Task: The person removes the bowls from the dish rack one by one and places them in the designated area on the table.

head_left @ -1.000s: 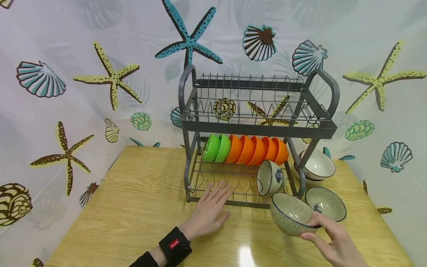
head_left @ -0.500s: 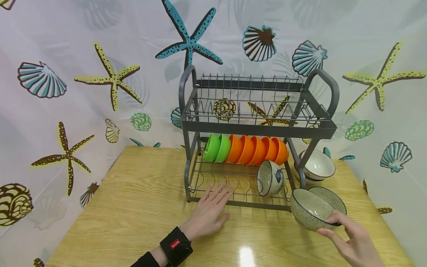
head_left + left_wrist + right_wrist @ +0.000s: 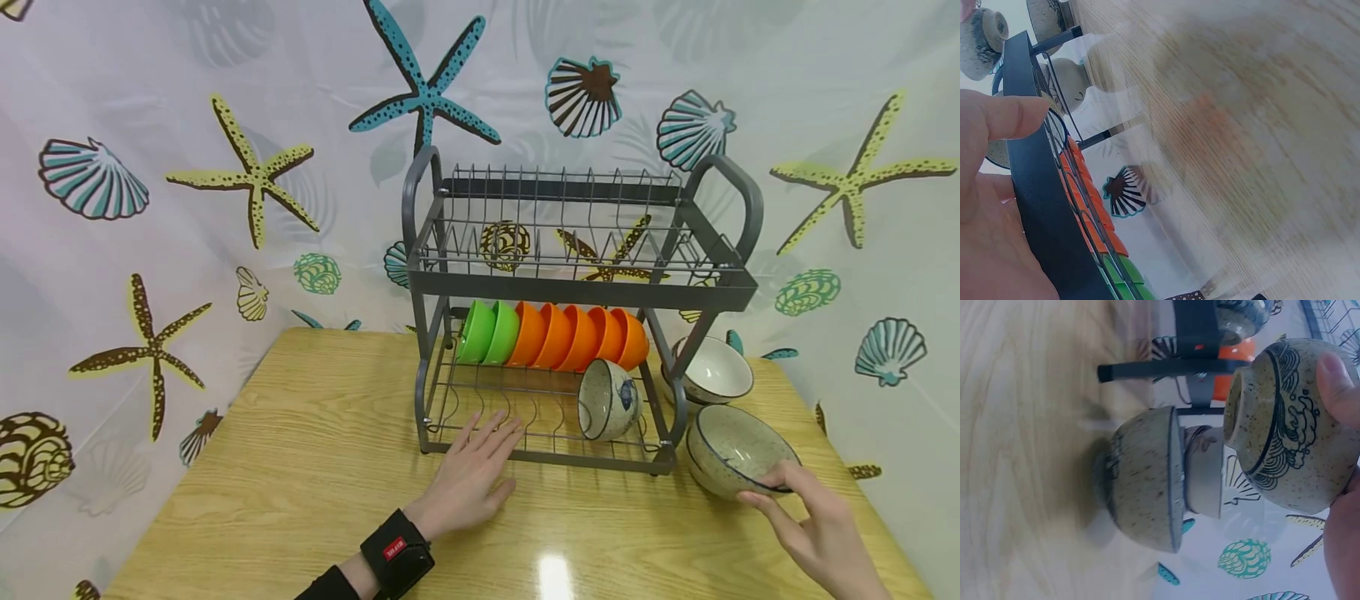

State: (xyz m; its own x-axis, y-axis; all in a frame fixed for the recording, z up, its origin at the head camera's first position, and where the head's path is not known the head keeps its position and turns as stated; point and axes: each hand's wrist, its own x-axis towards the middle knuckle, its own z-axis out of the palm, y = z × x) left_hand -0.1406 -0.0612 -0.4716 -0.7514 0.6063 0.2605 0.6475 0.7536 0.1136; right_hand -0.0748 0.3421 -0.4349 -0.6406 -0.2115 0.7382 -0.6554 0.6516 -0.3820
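Note:
My right hand (image 3: 821, 529) pinches the near rim of a speckled grey-beige bowl (image 3: 742, 437), tilted with its mouth up. A blue wave pattern shows on its outside in the right wrist view. Under it stands a similar speckled bowl (image 3: 1141, 478) on the table, mostly covered in the head view. My left hand (image 3: 468, 483) lies with straight fingers on the front rail (image 3: 1038, 200) of the dark dish rack (image 3: 581, 292). A small speckled cup-like bowl (image 3: 611, 400) sits on its side at the right of the rack's lower tier.
Behind it on the lower tier stand two green bowls (image 3: 489, 333) and several orange bowls (image 3: 577, 337) in a row. White bowls (image 3: 716, 371) stand on the wooden table (image 3: 315, 433) right of the rack. A shell-print cloth (image 3: 315, 100) hangs behind.
My right hand has carried the speckled bowl to the right, away from the rack's front and over the bowl on the table. The left hand has stayed in place.

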